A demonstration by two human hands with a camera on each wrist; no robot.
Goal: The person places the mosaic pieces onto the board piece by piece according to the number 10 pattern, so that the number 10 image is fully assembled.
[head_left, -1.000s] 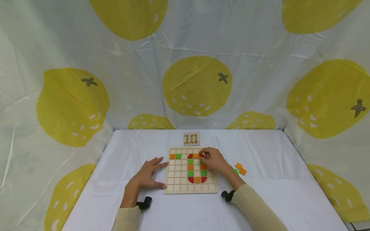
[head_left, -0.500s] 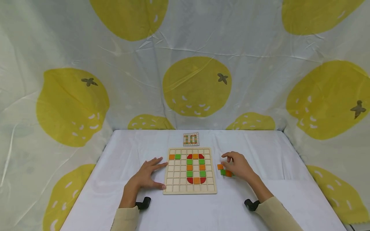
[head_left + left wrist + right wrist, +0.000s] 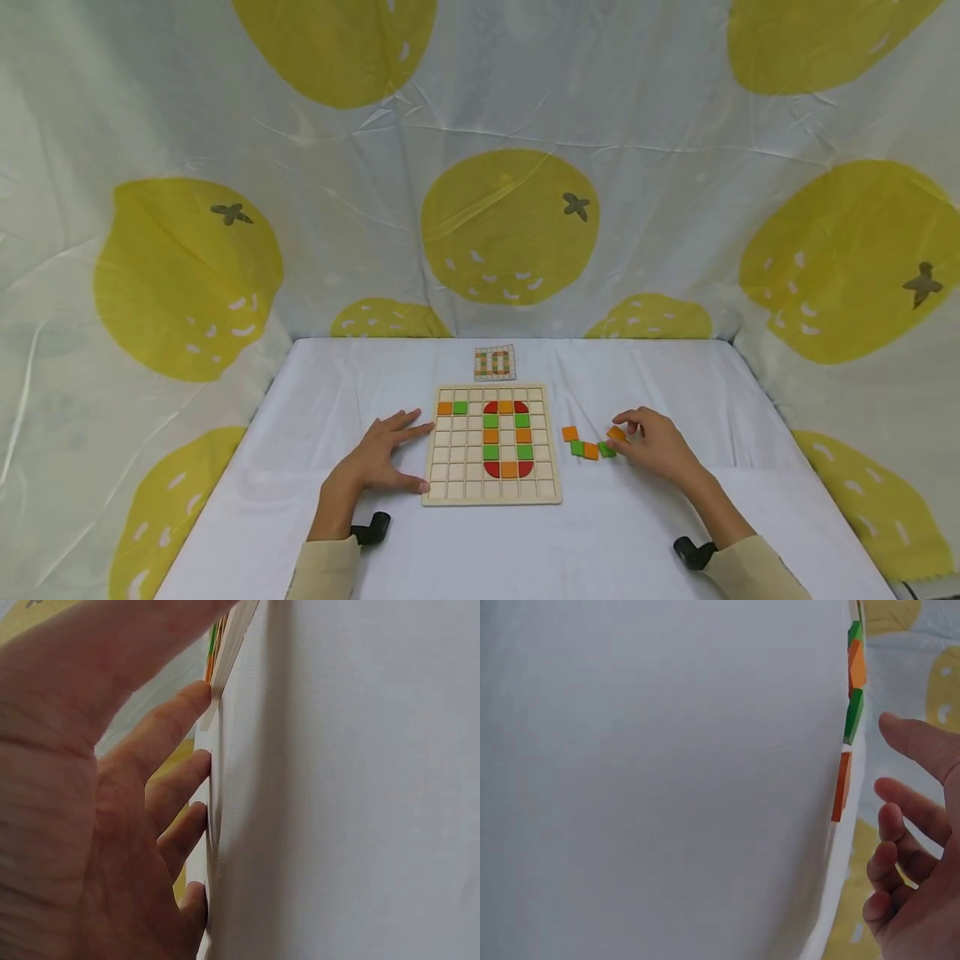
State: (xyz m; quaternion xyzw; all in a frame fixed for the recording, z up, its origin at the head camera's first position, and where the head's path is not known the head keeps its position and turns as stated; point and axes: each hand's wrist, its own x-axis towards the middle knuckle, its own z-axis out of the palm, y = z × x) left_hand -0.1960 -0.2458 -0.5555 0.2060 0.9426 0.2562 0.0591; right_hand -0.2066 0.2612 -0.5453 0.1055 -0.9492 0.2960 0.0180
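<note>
A square wooden grid board (image 3: pixel 457 467) lies on the white table. Set in its cells are red, green and orange pieces forming a 0, plus an orange tile (image 3: pixel 445 408) and a green tile (image 3: pixel 460 407) at upper left. My left hand (image 3: pixel 381 457) has its fingers spread along the board's left edge, thumb at the lower corner; the left wrist view shows fingertips along that edge. To the right, my right hand (image 3: pixel 654 443) hovers over loose tiles. Its thumb and forefinger stand apart around an orange tile (image 3: pixel 617 433). In the right wrist view, that orange tile (image 3: pixel 842 787) stays on the cloth, below the fingers.
Several more loose tiles lie between board and right hand, among them an orange tile (image 3: pixel 570 433), a green tile (image 3: pixel 577 448) and another green tile (image 3: pixel 606 450). Behind the board lies a small pattern card (image 3: pixel 494 363) showing a coloured 10. A lemon-print curtain (image 3: pixel 660 250) encloses the table.
My right hand has left the board's upper right red piece and moved right, across the loose tiles to the far orange one. My left hand has stayed at the board's edge.
</note>
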